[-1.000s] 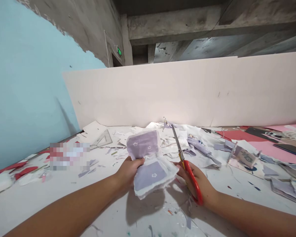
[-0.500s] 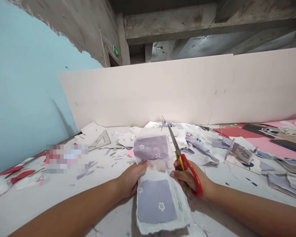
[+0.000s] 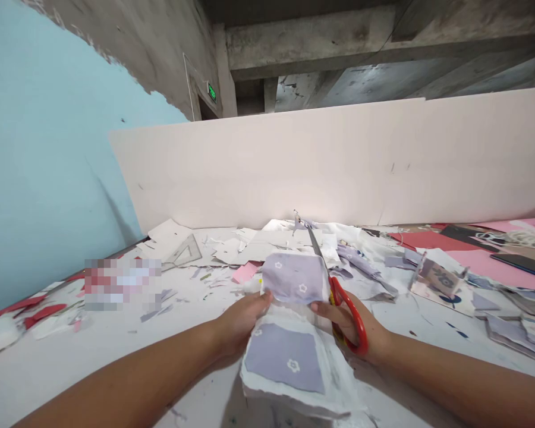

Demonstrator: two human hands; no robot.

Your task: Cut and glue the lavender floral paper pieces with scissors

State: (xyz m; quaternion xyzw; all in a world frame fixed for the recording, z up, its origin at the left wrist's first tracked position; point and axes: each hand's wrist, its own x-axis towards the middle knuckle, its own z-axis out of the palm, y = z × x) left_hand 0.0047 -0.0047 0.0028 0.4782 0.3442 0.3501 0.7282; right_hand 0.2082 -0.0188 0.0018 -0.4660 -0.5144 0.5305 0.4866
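A strip of white fabric (image 3: pixel 339 380) carrying two lilac patches hangs between my hands, one patch (image 3: pixel 283 356) near me and the other (image 3: pixel 289 273) farther off. Both patches show small white flowers. My left hand (image 3: pixel 245 321) pinches the strip's left edge between the patches. My right hand (image 3: pixel 361 324) holds red-and-yellow scissors (image 3: pixel 350 315), their blades pointing away from me, partly behind the far patch. The right thumb also lies against the strip's right edge. Whether the blades are parted cannot be made out.
A set square (image 3: pixel 185 252) lies among paper scraps at the back left. Pink scraps (image 3: pixel 246 271) are beyond my left hand. On the right are a small patterned stand (image 3: pixel 439 276), stacked fabric pieces (image 3: pixel 517 336) and a dark phone-like slab (image 3: pixel 524 266). A pale board (image 3: pixel 267 172) stands behind.
The far patch has shifted right and slightly nearer, now covering part of the scissors. My right thumb has come onto the strip's edge. The near end has tilted.
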